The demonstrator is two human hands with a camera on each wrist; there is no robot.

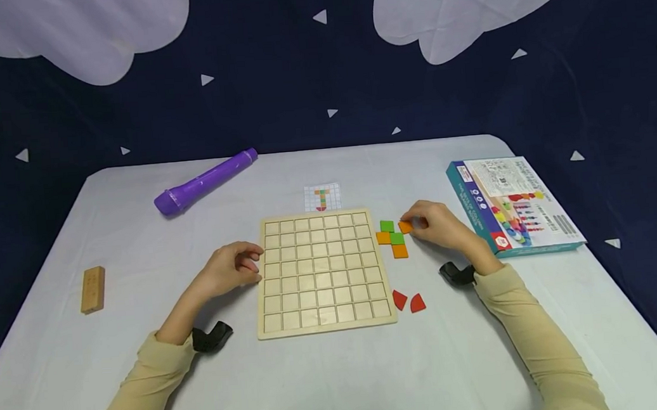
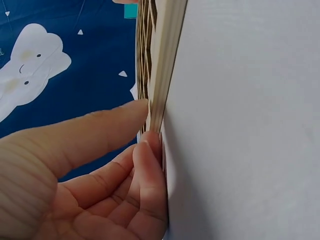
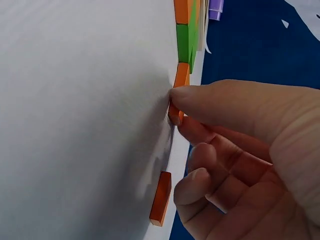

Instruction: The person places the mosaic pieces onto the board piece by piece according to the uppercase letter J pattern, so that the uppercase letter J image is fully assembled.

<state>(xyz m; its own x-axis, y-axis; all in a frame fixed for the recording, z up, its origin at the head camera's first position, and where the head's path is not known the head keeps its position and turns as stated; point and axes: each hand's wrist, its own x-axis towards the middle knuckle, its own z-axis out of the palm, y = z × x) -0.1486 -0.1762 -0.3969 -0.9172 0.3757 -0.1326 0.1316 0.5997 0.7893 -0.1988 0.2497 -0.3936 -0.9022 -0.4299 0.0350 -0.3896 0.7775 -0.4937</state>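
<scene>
My left hand (image 1: 231, 269) touches the left edge of a wooden grid board (image 1: 260, 311), thumb and fingertips resting apart along it. The left wrist view shows that edge (image 2: 169, 50) side-on at the fingertips. My right hand (image 1: 435, 224) pinches an orange square tile (image 1: 405, 227) between thumb and finger. In the right wrist view this orange tile (image 3: 181, 75) sits close to a green tile (image 3: 184, 42). Another orange tile (image 3: 160, 200) lies nearer my curled fingers. Right of the board lie green tiles (image 1: 387, 225) and orange tiles (image 1: 400, 251).
Two red quarter-round pieces (image 1: 417, 303) lie by the board's lower right corner. A small pattern card (image 1: 330, 195) is behind the board. Farther out are a purple microphone-shaped object (image 1: 207, 183), a wooden block (image 1: 92, 289) and a game box (image 1: 514, 205).
</scene>
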